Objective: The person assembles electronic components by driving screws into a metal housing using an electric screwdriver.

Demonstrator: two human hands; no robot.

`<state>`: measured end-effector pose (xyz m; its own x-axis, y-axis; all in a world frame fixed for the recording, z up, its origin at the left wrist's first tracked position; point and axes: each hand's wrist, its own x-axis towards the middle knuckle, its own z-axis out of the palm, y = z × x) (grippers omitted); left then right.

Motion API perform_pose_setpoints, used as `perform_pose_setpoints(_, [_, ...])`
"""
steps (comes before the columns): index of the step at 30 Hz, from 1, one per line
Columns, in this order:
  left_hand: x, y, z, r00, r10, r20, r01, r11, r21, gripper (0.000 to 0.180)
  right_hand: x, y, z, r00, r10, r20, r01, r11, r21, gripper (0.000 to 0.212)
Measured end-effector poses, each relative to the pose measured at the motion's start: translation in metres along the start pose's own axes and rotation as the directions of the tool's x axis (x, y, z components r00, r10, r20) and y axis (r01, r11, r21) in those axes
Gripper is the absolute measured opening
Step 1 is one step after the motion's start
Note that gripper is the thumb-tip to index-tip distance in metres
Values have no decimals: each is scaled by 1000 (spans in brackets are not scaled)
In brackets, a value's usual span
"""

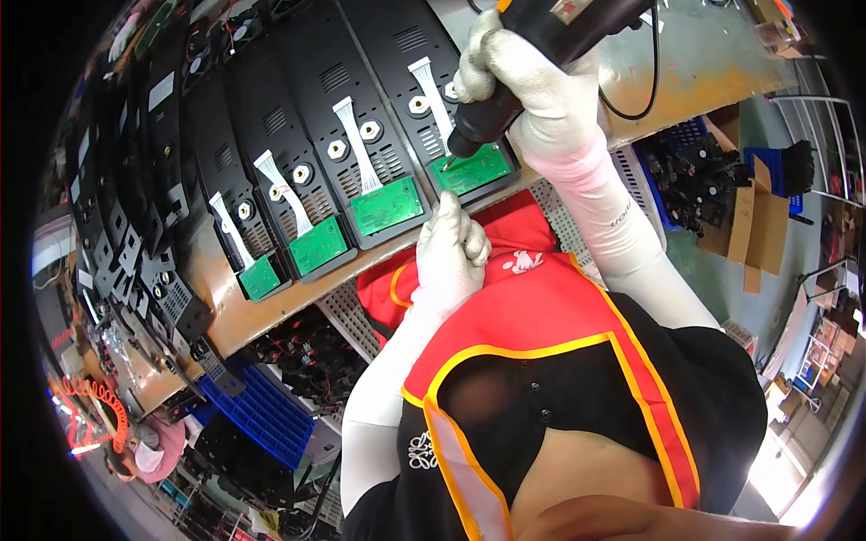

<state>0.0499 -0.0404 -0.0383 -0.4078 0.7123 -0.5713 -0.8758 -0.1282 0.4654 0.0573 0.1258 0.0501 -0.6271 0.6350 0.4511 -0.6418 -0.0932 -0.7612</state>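
My right hand (532, 77), in a white glove, is wrapped round a black electric screwdriver (492, 113). The tool slants down to the left, and its bit meets the upper left part of the rightmost green circuit board (483, 171). My left hand (453, 242), gloved too, is curled closed just below that board's near edge; whatever its fingers hold is hidden. The board sits at the near end of a black metal panel (388, 45), with a white ribbon cable (433, 104) running up from it. More green boards (388, 207) with cables lie on like panels to the left.
The panels stand side by side on a worn workbench (334, 281). Further left are stacked black metal parts (135, 225). Below the bench sits a blue crate (257, 415). A black cord (654, 81) loops at the right, near an open cardboard box (756, 230). Another person (153, 451) is at lower left.
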Motion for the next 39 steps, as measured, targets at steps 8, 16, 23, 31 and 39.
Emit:
perform_pose_setpoints(8, [1, 1, -2, 1000, 11, -14, -11, 1000, 17, 35, -6, -5, 16, 926, 328, -187, -331, 943, 16, 43])
perform_pose_setpoints(16, [2, 2, -5, 998, -48, -41, 50, 997, 52, 39, 0, 0, 34, 985, 172, -3, -165, 938, -304, 29])
perform_pose_setpoints(23, [4, -1, -9, 998, 28, 55, -29, 999, 28, 33, -3, 6, 46, 943, 332, -6, -283, 797, -533, 34])
perform_pose_setpoints(31, [7, -1, -12, 995, 18, 100, -18, 1000, -5, 31, -4, 5, 51, 971, 235, 32, -198, 876, -441, 20])
perform_pose_setpoints(39, [6, 2, -13, 994, -41, 96, 39, 999, 21, 33, -1, 0, 53, 980, 140, 142, -8, 742, -670, 23])
